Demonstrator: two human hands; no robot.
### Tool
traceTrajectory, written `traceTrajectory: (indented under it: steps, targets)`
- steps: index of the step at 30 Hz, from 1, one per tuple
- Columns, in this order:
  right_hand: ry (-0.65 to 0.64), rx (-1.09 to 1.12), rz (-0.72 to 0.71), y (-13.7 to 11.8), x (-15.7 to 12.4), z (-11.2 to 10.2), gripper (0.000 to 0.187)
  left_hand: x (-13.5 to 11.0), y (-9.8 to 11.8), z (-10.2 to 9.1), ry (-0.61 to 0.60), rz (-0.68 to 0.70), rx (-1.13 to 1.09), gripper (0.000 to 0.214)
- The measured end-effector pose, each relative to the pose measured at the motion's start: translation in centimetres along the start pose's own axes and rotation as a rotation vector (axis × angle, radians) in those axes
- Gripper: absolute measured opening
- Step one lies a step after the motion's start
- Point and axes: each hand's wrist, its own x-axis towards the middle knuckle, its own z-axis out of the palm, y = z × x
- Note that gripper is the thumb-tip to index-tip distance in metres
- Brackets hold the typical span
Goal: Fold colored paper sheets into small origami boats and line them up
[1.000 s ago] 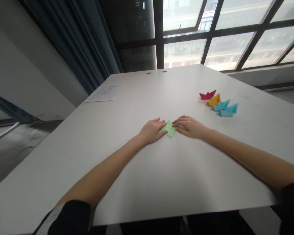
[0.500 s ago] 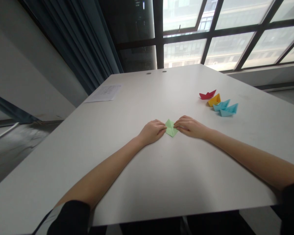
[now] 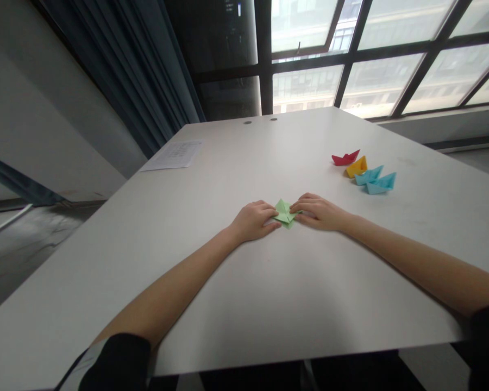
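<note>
A small folded piece of light green paper (image 3: pixel 284 212) lies on the white table (image 3: pixel 269 282) between my hands. My left hand (image 3: pixel 253 220) pinches its left side with curled fingers. My right hand (image 3: pixel 318 212) pinches its right side in the same way. Both forearms stretch out over the table from the near edge. The paper's middle rises a little between the fingertips.
Several finished paper boats stand in a row at the right: a red boat (image 3: pixel 344 158), a yellow boat (image 3: pixel 357 166) and two blue boats (image 3: pixel 375 180). A printed sheet (image 3: pixel 173 155) lies at the far left of the table. Windows and a dark curtain stand behind.
The green paper lay flat under my flat fingers. Now both hands pinch its sides and its folds lift and open slightly. The arms have hardly moved.
</note>
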Motion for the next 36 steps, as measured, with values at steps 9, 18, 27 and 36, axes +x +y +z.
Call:
traceTrajectory:
  steps: [9,18,27,36]
  targets:
    - [0.067,0.025,0.089,-0.4,0.5,0.4,0.025,0.3,0.4,0.2,0.029,-0.114,-0.045,0.023]
    - [0.167,0.146,0.365,-0.9,1.2,1.4,0.027,0.6,0.4,0.6,0.108,-0.297,-0.154,0.032]
    - [0.133,0.061,0.263,-0.8,1.7,1.9,0.023,0.5,0.1,1.0,0.085,-0.201,0.0,0.025]
    - [0.128,-0.042,0.268,-0.7,1.7,1.9,0.019,0.9,0.2,0.7,-0.038,-0.002,0.088,0.027]
